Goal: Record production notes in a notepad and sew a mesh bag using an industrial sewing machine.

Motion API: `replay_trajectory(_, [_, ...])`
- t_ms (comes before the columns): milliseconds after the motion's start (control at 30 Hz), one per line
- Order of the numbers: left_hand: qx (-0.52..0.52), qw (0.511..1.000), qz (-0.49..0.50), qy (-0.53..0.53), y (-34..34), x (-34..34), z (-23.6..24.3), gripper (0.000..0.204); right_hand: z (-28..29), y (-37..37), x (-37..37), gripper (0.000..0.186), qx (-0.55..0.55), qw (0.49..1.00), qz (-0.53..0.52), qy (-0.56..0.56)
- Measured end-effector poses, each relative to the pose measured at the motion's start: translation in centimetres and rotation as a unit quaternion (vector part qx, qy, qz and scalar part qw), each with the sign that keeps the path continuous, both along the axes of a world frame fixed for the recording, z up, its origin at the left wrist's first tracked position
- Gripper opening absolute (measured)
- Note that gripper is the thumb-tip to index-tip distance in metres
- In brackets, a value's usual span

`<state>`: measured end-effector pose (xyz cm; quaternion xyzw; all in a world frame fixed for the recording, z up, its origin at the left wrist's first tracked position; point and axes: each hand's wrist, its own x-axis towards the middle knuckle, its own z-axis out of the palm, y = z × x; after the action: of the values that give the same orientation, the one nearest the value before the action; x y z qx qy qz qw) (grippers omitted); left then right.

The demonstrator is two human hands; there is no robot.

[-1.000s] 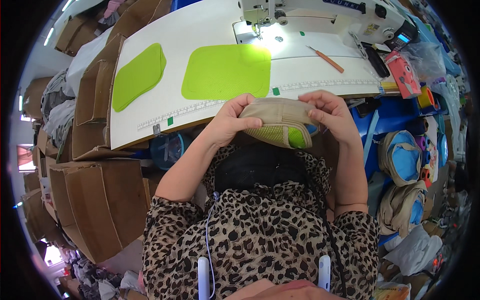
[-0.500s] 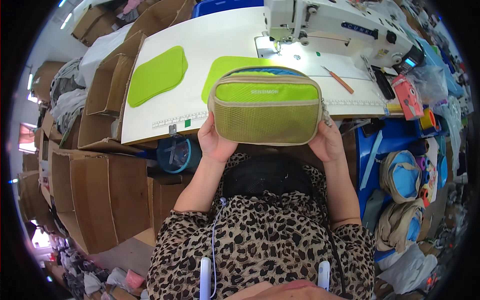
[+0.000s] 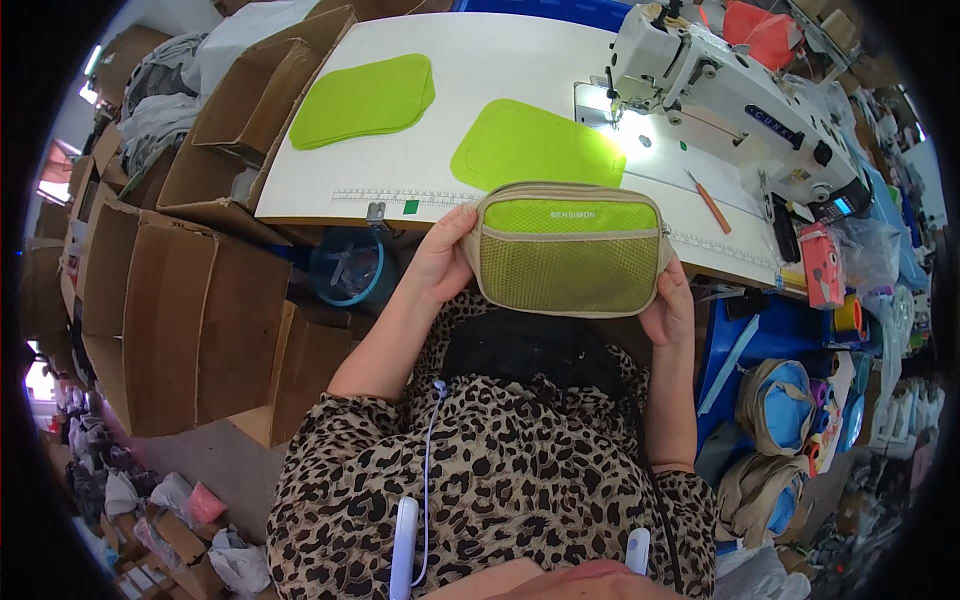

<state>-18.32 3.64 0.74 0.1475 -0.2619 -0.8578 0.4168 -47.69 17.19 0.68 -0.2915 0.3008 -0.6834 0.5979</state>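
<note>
"Pulled back from the sewing machine (image 3: pixel 720 105) since half a second ago, the pouch (image 3: pixel 572 268) covers less of the flat lime piece (image 3: pixel 530 145) now. Its blue lining has gone from sight too, hasn't it?"

"Yes — only the beige upper edge, the lime band and the olive mesh front show. The left hand (image 3: pixel 447 255) has also slid higher up its side."

"How is it gripped?"

"Both hands are grasping it: the left hand by its left end, the right hand (image 3: pixel 668 308) by its lower right corner. Some fingers are hidden behind, so I can't say how firmly they press."

"And where is it?"

"On the person's side of the sewing machine and a little to its left, held up with the mesh front facing the person."

"What lies around?"

"Left of the machine, on the white table (image 3: pixel 480 55), is that lime piece — and farther left, a stack of lime pieces (image 3: pixel 362 102). An orange-handled tool (image 3: pixel 712 208) lies just on the machine's near side. Well left of the machine stands a cardboard box (image 3: pixel 165 310)."
</note>
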Motion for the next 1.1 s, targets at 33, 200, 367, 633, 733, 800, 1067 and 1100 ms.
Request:
replay_trajectory(33, [-0.002,1.0,-0.002,0.012,-0.1,-0.1,0.2,0.04,-0.1,0.2,0.1,0.071,0.0,1.0,-0.001,0.001])
replay_trajectory(200, [-0.045,0.984,-0.014,-0.174,-0.1,0.5,0.1,0.034,1.2,1.0,-0.1,0.073,-0.04,0.998,-0.025,0.04])
replay_trajectory(367, [-0.261,0.898,0.1,-0.339,0.3,-0.6,5.2,0.036,8.0,0.4,-0.2,0.041,-0.031,0.926,0.072,0.37])
replay_trajectory(633, [-0.497,0.772,-0.215,-0.331,-0.3,-6.1,10.5,0.034,11.6,-1.1,1.8,0.016,-0.014,0.845,0.137,0.517])
replay_trajectory(733, [-0.416,0.812,-0.28,-0.299,-0.9,-6.6,8.6,0.021,10.4,-0.8,1.2,0.013,-0.04,0.837,0.118,0.533])
replay_trajectory(800, [-0.421,0.813,-0.26,-0.306,-0.7,-6.6,8.4,0.017,9.8,-0.9,1.5,0.012,-0.048,0.842,0.093,0.53])
replay_trajectory(1067, [-0.409,0.835,-0.234,-0.284,0.4,-7.8,7.8,0.029,7.8,-1.0,2.9,0.025,-0.031,0.869,-0.02,0.493])
replay_trajectory(1100, [-0.409,0.835,-0.235,-0.285,0.4,-7.7,7.7,0.029,7.7,-1.1,2.9,0.025,-0.046,0.865,-0.024,0.499])
